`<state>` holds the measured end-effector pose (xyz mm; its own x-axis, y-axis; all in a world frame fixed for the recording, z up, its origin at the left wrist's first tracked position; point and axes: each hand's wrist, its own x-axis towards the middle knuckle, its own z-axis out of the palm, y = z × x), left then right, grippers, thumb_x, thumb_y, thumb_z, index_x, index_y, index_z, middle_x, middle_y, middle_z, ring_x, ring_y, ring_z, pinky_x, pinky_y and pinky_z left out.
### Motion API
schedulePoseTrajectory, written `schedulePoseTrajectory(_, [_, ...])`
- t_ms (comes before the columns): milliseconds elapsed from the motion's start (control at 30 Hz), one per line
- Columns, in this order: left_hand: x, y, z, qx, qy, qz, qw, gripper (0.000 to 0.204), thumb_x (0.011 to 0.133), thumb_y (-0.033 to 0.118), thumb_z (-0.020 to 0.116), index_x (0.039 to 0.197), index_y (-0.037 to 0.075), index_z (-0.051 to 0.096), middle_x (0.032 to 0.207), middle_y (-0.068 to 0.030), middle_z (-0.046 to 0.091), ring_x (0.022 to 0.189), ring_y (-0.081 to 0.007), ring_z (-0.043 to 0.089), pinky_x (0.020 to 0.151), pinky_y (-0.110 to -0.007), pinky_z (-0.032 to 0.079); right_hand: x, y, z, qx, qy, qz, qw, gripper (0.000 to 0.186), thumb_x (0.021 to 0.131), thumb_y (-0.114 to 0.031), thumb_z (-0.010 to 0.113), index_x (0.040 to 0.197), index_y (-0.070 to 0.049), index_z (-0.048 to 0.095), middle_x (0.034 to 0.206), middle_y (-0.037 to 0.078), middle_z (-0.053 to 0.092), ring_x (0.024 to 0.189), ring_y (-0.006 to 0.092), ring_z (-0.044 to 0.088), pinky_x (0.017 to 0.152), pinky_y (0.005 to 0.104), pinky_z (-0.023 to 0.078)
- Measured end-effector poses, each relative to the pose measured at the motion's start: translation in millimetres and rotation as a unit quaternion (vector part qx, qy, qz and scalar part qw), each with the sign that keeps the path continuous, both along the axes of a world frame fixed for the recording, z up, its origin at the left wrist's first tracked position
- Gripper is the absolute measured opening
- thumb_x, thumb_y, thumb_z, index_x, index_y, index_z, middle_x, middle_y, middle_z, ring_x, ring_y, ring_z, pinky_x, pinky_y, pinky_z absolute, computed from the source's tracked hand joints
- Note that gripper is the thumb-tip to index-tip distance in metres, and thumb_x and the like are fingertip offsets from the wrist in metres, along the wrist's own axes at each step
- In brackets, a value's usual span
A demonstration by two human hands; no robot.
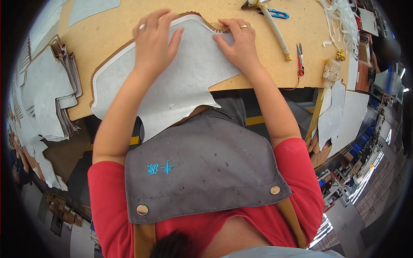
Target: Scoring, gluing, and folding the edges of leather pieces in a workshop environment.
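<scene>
A large grey-white backed panel (189, 60) with a brown, notched rim lies on the table, its near end hanging over the edge toward my apron. My left hand (155, 43) is over the panel's far left side, thumb and fingers apart, the fingertips slightly blurred. At the far right curve, my right hand (241, 45) has thumb and forefinger bent about the rim, with small pleats between them. Its other fingers are curled and partly hidden. A white strip runs along the inside of the panel's border.
Stacked similar panels (47, 86) stand at the left. On the table's right lie a hammer (275, 32), blue-handled snips (278, 13) and red-handled scissors (300, 60). White strips (342, 21) and a yellowish lump (331, 72) sit at the right edge.
</scene>
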<state>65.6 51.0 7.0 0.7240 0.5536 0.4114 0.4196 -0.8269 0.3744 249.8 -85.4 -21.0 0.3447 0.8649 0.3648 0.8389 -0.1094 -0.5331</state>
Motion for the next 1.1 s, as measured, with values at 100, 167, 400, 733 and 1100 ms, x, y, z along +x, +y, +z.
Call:
schedulePoseTrajectory(100, [-43.1, -31.9, 5.0, -0.034, 0.163, 0.084, 0.983, 0.046, 0.089, 0.032, 0.059, 0.128, 0.008, 0.051, 0.136, -0.0115, 0.044, 0.124, -0.0320, 0.041, 0.102, -0.049, 0.027, 4.1, 2.5, 4.2, -0.041, 0.006, 0.013, 0.999, 0.027, 0.077, -0.023, 0.069, 0.101, -0.011, 0.063, 0.095, 0.003, 0.061, 0.095, 0.0228, 0.054, 0.085, 0.0376, 0.036])
schedulePoseTrajectory(167, [-51.8, -49.7, -6.6, -0.034, 0.191, 0.094, 0.976, 0.050, 0.091, 0.034, 0.055, 0.133, 0.008, 0.046, 0.142, -0.0123, 0.039, 0.130, -0.0324, 0.035, 0.105, -0.051, 0.023, 5.4, 4.9, 8.5, -0.050, 0.011, 0.024, 0.998, 0.027, 0.077, -0.024, 0.069, 0.100, -0.011, 0.063, 0.094, 0.003, 0.061, 0.094, 0.0235, 0.055, 0.084, 0.0378, 0.036])
schedulePoseTrajectory(400, [-21.0, -36.6, -21.9, -0.048, 0.169, -0.060, 0.983, 0.059, 0.093, 0.043, 0.049, 0.140, 0.009, 0.040, 0.151, -0.0099, 0.030, 0.140, -0.0293, 0.024, 0.113, -0.052, 0.013, 27.8, -21.6, 32.9, -0.176, -0.009, 0.013, 0.984, 0.027, 0.080, -0.027, 0.067, 0.099, -0.008, 0.063, 0.089, 0.006, 0.064, 0.090, 0.0262, 0.058, 0.081, 0.0406, 0.039])
schedulePoseTrajectory(733, [0.3, -51.9, -16.4, -0.139, -0.080, -0.177, 0.971, 0.023, 0.079, 0.012, 0.066, 0.099, 0.004, 0.060, 0.106, -0.0112, 0.058, 0.103, -0.0310, 0.054, 0.092, -0.046, 0.039, -18.4, 107.8, 17.8, -0.067, 0.065, 0.124, 0.988, 0.039, 0.080, -0.023, 0.069, 0.112, -0.004, 0.061, 0.101, 0.015, 0.065, 0.095, 0.0292, 0.061, 0.083, 0.0371, 0.048])
schedulePoseTrajectory(1100, [-22.5, 85.3, 5.6, -0.208, 0.215, -0.046, 0.953, 0.034, 0.079, 0.030, 0.071, 0.105, 0.012, 0.060, 0.111, -0.0053, 0.055, 0.109, -0.0243, 0.050, 0.093, -0.040, 0.032, -16.3, 149.4, 30.6, -0.318, 0.215, 0.212, 0.899, 0.019, 0.079, -0.011, 0.065, 0.096, -0.004, 0.062, 0.082, 0.004, 0.059, 0.079, 0.0142, 0.055, 0.071, 0.0274, 0.046])
